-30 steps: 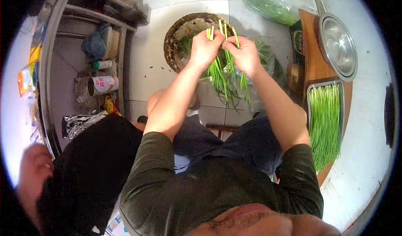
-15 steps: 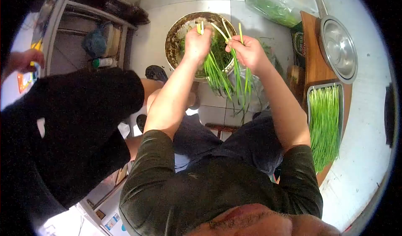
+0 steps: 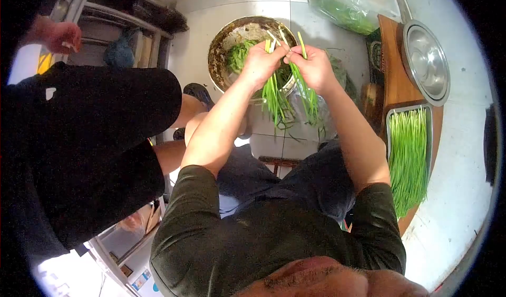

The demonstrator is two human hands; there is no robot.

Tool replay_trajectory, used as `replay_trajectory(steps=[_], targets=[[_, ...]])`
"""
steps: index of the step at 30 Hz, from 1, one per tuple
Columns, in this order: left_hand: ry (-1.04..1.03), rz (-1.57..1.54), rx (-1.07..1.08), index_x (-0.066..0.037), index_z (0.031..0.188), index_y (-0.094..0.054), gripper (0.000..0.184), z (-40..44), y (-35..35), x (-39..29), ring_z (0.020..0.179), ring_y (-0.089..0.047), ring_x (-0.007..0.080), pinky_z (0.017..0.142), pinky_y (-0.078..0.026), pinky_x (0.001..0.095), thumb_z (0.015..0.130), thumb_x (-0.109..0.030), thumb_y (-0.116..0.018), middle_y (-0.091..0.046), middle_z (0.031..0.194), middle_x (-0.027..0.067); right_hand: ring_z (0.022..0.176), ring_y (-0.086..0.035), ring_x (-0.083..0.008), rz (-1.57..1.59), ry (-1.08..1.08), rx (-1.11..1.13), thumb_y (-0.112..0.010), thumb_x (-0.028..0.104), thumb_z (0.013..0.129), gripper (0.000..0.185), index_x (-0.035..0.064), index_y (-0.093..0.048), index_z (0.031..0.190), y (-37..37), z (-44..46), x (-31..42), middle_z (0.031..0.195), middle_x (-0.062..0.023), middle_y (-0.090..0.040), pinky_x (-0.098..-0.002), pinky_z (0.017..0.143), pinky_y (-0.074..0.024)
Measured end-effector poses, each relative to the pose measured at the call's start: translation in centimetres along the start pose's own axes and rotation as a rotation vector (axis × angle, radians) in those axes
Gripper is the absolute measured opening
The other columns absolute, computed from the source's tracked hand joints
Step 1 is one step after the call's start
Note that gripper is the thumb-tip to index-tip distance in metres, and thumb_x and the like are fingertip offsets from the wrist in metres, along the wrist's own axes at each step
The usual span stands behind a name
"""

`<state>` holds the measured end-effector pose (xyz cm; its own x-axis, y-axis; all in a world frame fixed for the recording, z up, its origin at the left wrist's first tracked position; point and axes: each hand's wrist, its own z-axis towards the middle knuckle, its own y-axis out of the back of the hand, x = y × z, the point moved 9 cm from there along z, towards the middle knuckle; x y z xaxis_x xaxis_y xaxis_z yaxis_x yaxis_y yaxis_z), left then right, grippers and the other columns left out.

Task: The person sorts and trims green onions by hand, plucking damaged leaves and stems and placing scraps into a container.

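My left hand (image 3: 262,64) is closed round a small bunch of garlic chives (image 3: 273,99), their pale ends up and green leaves hanging down. Close beside it, my right hand (image 3: 312,67) pinches a few more chive stalks (image 3: 304,94), and the fingertips of both hands meet or nearly meet. Both hands are over the right side of a round, dirt-stained basin (image 3: 215,60) on the floor. Loose green leaves (image 3: 240,54) lie inside it.
On the right, a wooden board (image 3: 392,54) bears a metal bowl (image 3: 426,60) and a tray of neatly laid chives (image 3: 408,160). A plastic bag of greens (image 3: 342,10) lies behind. Another person in black shorts (image 3: 105,107) is close on my left, beside a metal rack (image 3: 121,7).
My left hand has moved right, up to my right hand, with its chives. The other person's hand and legs have shifted. More leaves in the basin show now.
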<state>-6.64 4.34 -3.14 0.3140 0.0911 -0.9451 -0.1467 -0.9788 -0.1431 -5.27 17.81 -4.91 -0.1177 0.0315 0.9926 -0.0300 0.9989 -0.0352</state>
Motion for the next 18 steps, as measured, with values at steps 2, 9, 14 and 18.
replay_trajectory(steps=[2, 9, 14, 18], targets=[[-0.001, -0.073, -0.007, -0.006, 0.080, -0.061, 0.018, 0.4, 0.4, 0.8, 0.049, -0.042, 0.0052, 0.044, -0.031, 0.0242, 0.090, -0.020, -0.066, -0.051, 0.061, -0.0039, 0.064, -0.053, -0.0074, -0.031, -0.011, -0.031, -0.068, 0.018, 0.086, 0.018, 0.0001, -0.070, 0.090, 0.3, -0.3, 0.2, 0.074, -0.0010, -0.066, -0.0259, 0.060, -0.0441], [-0.138, 0.183, -0.126, -0.003, 0.087, -0.065, 0.022, 0.6, 1.9, -0.4, 0.055, -0.049, 0.0072, 0.051, -0.040, 0.0251, 0.089, -0.025, -0.066, -0.058, 0.065, -0.0003, 0.058, -0.056, -0.0110, -0.193, -0.026, -0.094, -0.073, 0.021, 0.081, 0.019, 0.0032, -0.071, 0.088, 1.1, -0.1, 0.3, 0.065, -0.0051, -0.064, -0.0289, 0.056, -0.0455], [-0.283, 0.260, -0.126, -0.002, 0.090, -0.068, 0.022, 0.4, 0.9, -1.2, 0.062, -0.055, 0.0077, 0.058, -0.046, 0.0249, 0.082, -0.021, -0.074, -0.064, 0.070, 0.0003, 0.053, -0.056, -0.0140, -0.300, 0.008, -0.138, -0.074, 0.023, 0.078, 0.020, 0.0038, -0.071, 0.086, 1.3, -0.2, 0.8, 0.064, -0.0097, -0.065, -0.0316, 0.055, -0.0466], [-0.144, 0.410, -0.152, -0.003, 0.091, -0.067, 0.016, -0.4, 0.7, -2.2, 0.066, -0.052, 0.0063, 0.061, -0.044, 0.0229, 0.085, -0.018, -0.071, -0.061, 0.073, -0.0022, 0.054, -0.058, -0.0149, -0.300, 0.011, -0.130, -0.074, 0.023, 0.078, 0.021, 0.0033, -0.071, 0.084, 1.1, -0.4, 1.0, 0.065, -0.0109, -0.065, -0.0315, 0.057, -0.0474]])
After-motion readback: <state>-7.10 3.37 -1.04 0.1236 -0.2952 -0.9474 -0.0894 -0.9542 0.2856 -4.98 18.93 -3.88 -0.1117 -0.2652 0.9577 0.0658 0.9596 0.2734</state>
